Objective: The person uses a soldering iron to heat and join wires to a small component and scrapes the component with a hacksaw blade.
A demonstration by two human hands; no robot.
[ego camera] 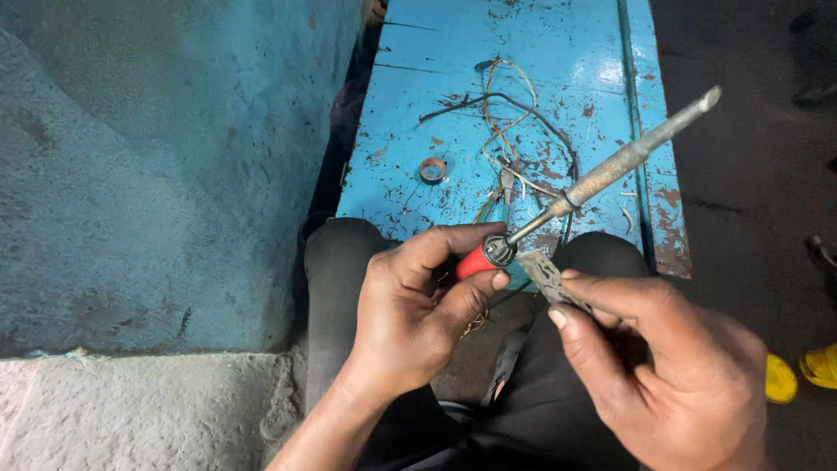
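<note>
Both grips are closed on something. Left grip (pixel 418 301): I see it wrapped around the red handle of a soldering iron (pixel 602 179), thumb and forefinger pinching just behind the metal collar. From there the iron's long, rust-spotted shaft rises toward the upper right, and its tip stands out over the right edge of the blue tabletop (pixel 436 87). Right grip (pixel 663 362): I see it pinching a small flat grey metal piece (pixel 547 277) between thumb and forefinger, the piece's free end sitting just beside the iron's collar; I cannot tell whether the two touch. Both hands sit above my knees in dark trousers, just short of the tabletop's near edge.

On the tabletop, which is chipped and rusty in patches, a tangle of thin wires (pixel 514 131) lies near the middle, and a small metal ring (pixel 432 169) rests to its left, apart from it. A rough blue-grey wall fills my left side.
</note>
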